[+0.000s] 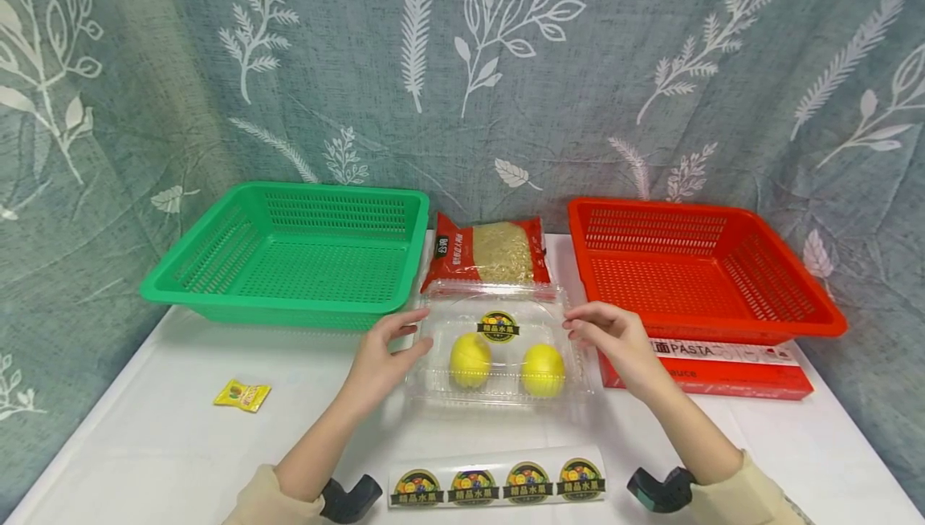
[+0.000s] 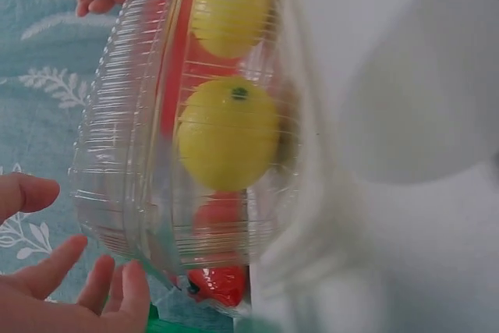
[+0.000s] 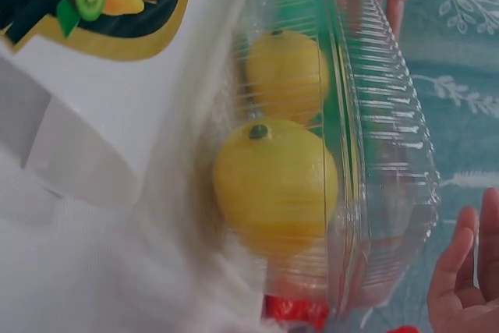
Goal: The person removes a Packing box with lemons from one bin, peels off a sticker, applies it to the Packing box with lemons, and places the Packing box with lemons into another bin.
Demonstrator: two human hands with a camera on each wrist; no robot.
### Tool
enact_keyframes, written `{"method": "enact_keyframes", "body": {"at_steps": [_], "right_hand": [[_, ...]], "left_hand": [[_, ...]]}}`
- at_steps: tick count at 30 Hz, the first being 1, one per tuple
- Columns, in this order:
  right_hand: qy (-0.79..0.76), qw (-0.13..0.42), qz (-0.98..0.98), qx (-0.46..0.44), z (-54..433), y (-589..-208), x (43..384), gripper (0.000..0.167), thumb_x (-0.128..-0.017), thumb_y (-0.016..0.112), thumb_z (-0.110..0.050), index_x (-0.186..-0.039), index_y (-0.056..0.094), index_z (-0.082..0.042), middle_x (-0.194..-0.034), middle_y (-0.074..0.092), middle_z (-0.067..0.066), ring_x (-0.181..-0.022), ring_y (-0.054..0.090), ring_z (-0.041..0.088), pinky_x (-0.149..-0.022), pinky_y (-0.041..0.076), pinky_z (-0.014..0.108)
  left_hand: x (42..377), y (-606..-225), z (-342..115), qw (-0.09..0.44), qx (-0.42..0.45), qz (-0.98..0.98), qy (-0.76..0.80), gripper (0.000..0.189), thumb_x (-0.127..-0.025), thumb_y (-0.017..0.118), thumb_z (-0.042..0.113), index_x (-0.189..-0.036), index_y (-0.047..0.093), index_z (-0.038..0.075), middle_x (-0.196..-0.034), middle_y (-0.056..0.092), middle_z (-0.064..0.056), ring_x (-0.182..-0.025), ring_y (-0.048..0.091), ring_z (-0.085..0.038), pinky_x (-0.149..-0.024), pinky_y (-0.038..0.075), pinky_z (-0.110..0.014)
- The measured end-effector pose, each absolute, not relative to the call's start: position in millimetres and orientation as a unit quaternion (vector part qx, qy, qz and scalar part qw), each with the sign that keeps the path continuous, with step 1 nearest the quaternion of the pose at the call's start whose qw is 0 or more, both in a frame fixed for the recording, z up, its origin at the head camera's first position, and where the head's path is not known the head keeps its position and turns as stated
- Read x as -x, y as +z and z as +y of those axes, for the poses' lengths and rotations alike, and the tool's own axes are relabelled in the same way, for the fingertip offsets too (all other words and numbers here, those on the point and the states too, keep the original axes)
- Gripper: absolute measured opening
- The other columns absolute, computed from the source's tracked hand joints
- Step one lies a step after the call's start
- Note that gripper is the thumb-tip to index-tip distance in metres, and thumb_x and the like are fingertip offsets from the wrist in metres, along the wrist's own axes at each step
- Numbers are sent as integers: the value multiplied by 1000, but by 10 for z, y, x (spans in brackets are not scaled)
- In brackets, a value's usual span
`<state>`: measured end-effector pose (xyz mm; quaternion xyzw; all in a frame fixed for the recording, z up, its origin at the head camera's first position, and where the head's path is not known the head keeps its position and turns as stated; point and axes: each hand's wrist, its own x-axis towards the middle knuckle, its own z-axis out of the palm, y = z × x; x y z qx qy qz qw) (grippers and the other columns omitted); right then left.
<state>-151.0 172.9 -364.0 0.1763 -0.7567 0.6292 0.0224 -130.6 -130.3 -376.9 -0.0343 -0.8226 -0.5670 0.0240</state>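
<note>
A clear plastic clamshell box (image 1: pixel 506 388) with two lemons (image 1: pixel 470 360) inside lies in the middle of the table. On its lid is a round black and gold fruit sticker (image 1: pixel 498 326). At the box's left side is my left hand (image 1: pixel 390 352), thumb and fingers spread apart. My right hand (image 1: pixel 614 340) is opposite, its fingertips right at the right edge. Neither hand is curled round the box; the left wrist view shows the left fingers (image 2: pixel 97 282) just off the clear wall, and the right wrist view shows the right fingers (image 3: pixel 460 271) beside it.
A roll of fruit stickers (image 1: pixel 497 478) lies in front. Behind the box is a red noodle bag (image 1: pixel 491 252), with a green basket (image 1: pixel 289 304) left and a red basket (image 1: pixel 723 324) right, near a red pasta box (image 1: pixel 730 376). A small yellow packet (image 1: pixel 242 396) lies left.
</note>
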Motion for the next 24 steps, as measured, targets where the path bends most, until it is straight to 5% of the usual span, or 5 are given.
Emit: {"method": "enact_keyframes", "body": {"at_steps": [16, 24], "right_hand": [[596, 44, -787, -153, 2027, -3640, 1413, 24, -91, 55, -7, -105, 57, 12, -89, 66, -5, -80, 63, 14, -72, 53, 24], [569, 65, -810, -125, 2316, -3640, 1337, 26, -93, 53, -11, -109, 56, 8, -94, 64, -13, -87, 60, 8, -75, 50, 18]], "left_hand": [[1277, -3924, -1257, -8, 65, -837, -544, 69, -87, 62, 15, -142, 24, 1, -143, 22, -22, -120, 39, -43, -88, 46, -45], [1320, -3972, -1221, -17, 89, -842, -532, 71, -92, 53, 19, -146, 9, 6, -148, 9, -21, -122, 34, -47, -97, 33, -55]]}}
